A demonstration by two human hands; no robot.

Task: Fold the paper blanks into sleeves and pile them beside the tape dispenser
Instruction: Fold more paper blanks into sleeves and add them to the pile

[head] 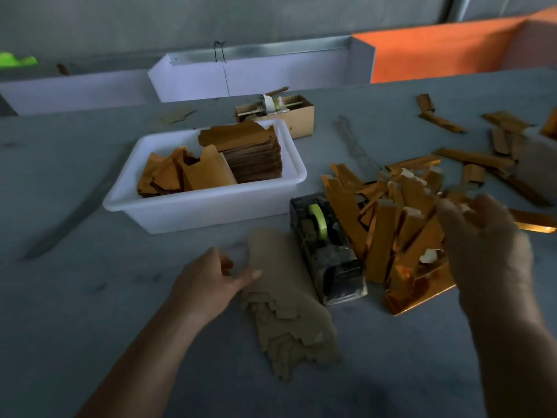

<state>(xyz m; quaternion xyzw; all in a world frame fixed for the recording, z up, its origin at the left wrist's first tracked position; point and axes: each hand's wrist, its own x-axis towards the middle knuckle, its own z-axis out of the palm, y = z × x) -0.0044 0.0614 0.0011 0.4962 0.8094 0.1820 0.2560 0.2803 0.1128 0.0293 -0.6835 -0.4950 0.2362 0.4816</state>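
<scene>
Right of the tape dispenser (pixel 327 247): many sleeves (pixel 388 224) piled; blanks (pixel 286 300) remain; my left hand (pixel 208 279) relaxed on them; right hand (pixel 485 245) blurred, grip unclear.

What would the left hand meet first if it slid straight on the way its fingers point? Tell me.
The left hand points right, its fingertips at the edge of the fanned paper blanks. It would meet those first; beyond them stands the tape dispenser. Whether it already touches the blanks is unclear.

Packing workshop, long grey worktable (pixel 90 297), white plastic bin (pixel 193 206) of stacked blanks, bare concrete wall (pixel 211 16)
</scene>
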